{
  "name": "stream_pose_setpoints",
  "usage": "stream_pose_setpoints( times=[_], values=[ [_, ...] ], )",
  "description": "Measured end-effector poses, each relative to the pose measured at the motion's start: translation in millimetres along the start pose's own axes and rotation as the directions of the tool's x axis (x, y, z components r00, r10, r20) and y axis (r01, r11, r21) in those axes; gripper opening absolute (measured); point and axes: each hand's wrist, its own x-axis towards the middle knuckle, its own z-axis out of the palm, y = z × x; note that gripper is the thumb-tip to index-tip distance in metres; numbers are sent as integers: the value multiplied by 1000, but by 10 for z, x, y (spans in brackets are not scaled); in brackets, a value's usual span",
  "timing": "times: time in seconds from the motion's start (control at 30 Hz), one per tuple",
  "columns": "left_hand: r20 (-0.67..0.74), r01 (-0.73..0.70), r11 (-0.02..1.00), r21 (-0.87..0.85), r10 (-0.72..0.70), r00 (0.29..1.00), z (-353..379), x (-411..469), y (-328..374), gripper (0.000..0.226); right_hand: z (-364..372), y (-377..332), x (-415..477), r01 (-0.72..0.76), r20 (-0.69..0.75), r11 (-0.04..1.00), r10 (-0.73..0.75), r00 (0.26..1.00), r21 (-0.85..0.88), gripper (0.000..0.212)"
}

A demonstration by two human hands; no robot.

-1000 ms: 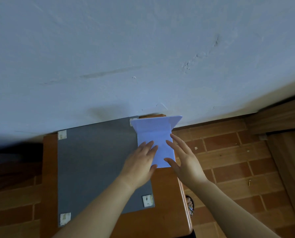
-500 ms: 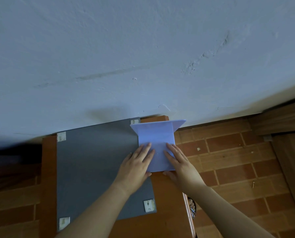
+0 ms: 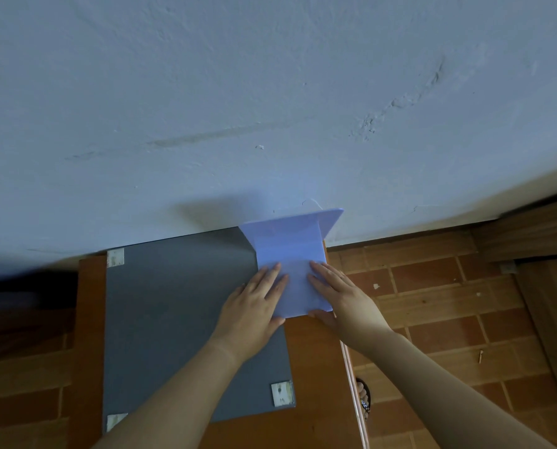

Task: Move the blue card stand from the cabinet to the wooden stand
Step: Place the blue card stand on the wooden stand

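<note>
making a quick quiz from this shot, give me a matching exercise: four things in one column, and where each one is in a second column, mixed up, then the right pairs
Things
1. blue card stand
2. grey panel
3. left hand
4. right hand

Places
A. lying flat on the wooden stand, with pale tabs at its corners
B. flat on the card stand's right half, thumb at its near edge
C. at the far right of the wooden stand, its upright flap against the wall
D. fingers on the card stand's left half, palm over the grey panel

Pairs: 1-C, 2-A, 3-D, 4-B
</note>
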Motion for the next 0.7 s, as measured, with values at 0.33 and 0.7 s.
stream_pose_setpoints(
  times=[0.33,0.7],
  values=[
    [-28,-2,1000,13,2,1000,-56,83,-100,69,-11,-15,159,29,24,1000,-28,999,-6,62],
    [5,2,1000,-21,-2,1000,-55,96,-77,66,-32,-21,193,-23,116,1000,21,993,15,60]
  ],
)
